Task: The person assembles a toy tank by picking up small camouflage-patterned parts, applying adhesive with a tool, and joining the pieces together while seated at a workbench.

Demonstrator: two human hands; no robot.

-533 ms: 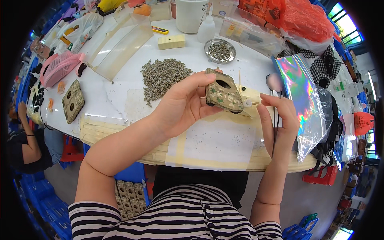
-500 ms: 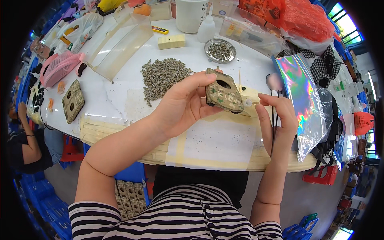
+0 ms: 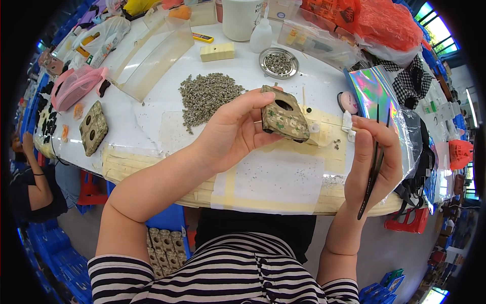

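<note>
My left hand [image 3: 235,121] grips a camouflage-patterned case [image 3: 286,115] with a dark round hole in its upper face, thumb on top and fingers beneath. It is held tilted above the table. To its right, my right hand [image 3: 377,159] carries black tweezers [image 3: 375,172], tucked across the palm with the tips pointing away from me. Thumb and forefinger of that hand also pinch a thin stick [image 3: 338,125], whose far end points toward the case. White crumpled pieces [image 3: 348,124] lie just beyond those fingertips. Small metallic bits [image 3: 336,144] rest on the table between both hands.
A pile of small metallic pieces [image 3: 210,99] lies beyond my left hand. Behind are a metal dish [image 3: 295,67], a squeeze bottle [image 3: 261,38] and a pale block [image 3: 217,52]. Another camouflage case [image 3: 93,128] lies left. A shiny holographic bag [image 3: 374,91] is right. A person [image 3: 38,190] sits left.
My right hand has moved right and toward me, away from the case, and the tweezers have swung into fuller view. The left hand and case have barely moved.
</note>
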